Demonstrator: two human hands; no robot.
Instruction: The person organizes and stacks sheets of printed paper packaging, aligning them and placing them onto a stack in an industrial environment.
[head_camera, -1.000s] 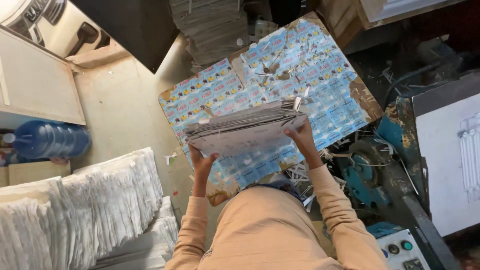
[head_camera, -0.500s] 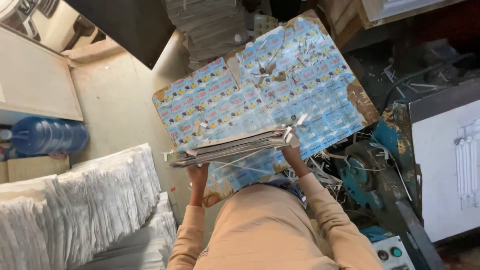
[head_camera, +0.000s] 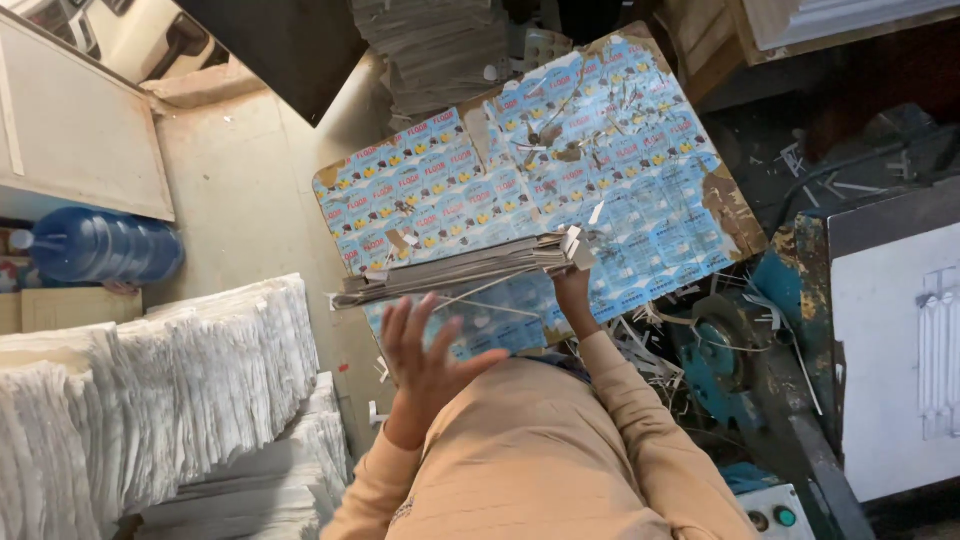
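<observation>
At the far left a blue water bottle (head_camera: 100, 245) lies on its side on the floor; I cannot tell how much is in it. Below it, white bundled sheets (head_camera: 150, 400) stand packed on edge in rows, with flatter piles (head_camera: 270, 480) just beside them toward me.

My left hand (head_camera: 425, 350) hangs below the near edge of the stack of flat sheets (head_camera: 450, 272), fingers spread, its grip open and holding nothing; it is just under the stack and I cannot tell whether a fingertip touches it. The stack lies nearly level, seen edge-on, over the near part of the worktop (head_camera: 530, 190), which is covered by a blue printed sheet with rows of small repeated pictures and is scattered with paper scraps (head_camera: 560, 130).

My right hand (head_camera: 572, 290) is under the stack's right end, its grip closed on that end and bearing it. Thin paper strips (head_camera: 640, 350) trail down beside my right sleeve.

Behind the worktop stands another tall pile of grey sheets (head_camera: 430, 50). To the right sits a worn blue machine (head_camera: 740, 340), then a white panel (head_camera: 900, 360), and at the bottom a control box with round buttons (head_camera: 775, 515).
</observation>
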